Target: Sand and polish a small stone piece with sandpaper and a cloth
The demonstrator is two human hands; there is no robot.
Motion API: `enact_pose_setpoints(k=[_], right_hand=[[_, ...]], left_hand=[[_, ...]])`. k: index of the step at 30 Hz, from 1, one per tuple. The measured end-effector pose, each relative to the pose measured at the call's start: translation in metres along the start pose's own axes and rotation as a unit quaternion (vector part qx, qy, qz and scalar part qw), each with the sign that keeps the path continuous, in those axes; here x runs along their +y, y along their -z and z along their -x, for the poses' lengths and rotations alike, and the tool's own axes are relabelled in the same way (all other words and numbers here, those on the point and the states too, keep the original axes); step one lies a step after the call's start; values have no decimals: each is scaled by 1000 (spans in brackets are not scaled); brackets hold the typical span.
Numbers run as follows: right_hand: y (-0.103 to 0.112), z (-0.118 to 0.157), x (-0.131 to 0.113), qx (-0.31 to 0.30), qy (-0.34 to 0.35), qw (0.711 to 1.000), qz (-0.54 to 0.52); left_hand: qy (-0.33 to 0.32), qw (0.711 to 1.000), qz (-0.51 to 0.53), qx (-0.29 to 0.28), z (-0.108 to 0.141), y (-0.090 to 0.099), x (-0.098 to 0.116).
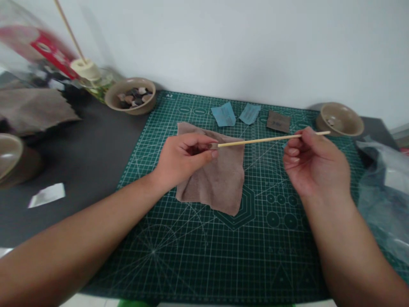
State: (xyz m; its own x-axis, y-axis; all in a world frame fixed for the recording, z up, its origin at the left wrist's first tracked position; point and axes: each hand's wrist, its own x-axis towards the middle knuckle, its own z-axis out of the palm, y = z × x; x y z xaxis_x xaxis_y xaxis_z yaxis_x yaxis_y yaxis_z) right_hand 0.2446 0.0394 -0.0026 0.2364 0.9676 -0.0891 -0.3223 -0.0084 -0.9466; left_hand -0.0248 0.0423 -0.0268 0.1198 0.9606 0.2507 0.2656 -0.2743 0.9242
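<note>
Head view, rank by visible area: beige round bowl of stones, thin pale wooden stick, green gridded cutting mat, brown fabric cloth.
1. Green gridded cutting mat
2. Brown fabric cloth, partly covered
3. Beige round bowl of stones
4. Thin pale wooden stick, long but slim

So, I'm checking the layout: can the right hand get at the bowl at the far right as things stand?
Probably yes: the right hand looks close to the bowl with nothing bulky between, though it might first need to put down the thin stick it holds.
</note>
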Motion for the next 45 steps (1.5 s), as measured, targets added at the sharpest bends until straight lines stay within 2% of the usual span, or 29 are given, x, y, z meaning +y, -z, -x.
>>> enact_pose_setpoints(k=[6, 15, 21, 29, 35, 45], right_hand=[[-5, 0, 1, 0, -10, 1000, -9], [-13, 5, -3, 20, -45, 998, -32], [-11, 4, -4, 30, -42, 998, -27], [-14, 6, -6, 23, -52, 997, -54], [-15, 6, -7, 38, -39, 997, -58], [-12, 3, -8, 29, -28, 998, -49]], left_hand=[[3, 999, 39, -6, 3, -2, 8], [-14, 1000, 19, -15, 6, 0, 11], [-13, 999, 50, -8, 7, -1, 12], [-61, 996, 69, -18, 6, -3, 8], [-92, 995, 44, -16, 6, -2, 10], [-129, 991, -6, -27, 8, 1, 5]])
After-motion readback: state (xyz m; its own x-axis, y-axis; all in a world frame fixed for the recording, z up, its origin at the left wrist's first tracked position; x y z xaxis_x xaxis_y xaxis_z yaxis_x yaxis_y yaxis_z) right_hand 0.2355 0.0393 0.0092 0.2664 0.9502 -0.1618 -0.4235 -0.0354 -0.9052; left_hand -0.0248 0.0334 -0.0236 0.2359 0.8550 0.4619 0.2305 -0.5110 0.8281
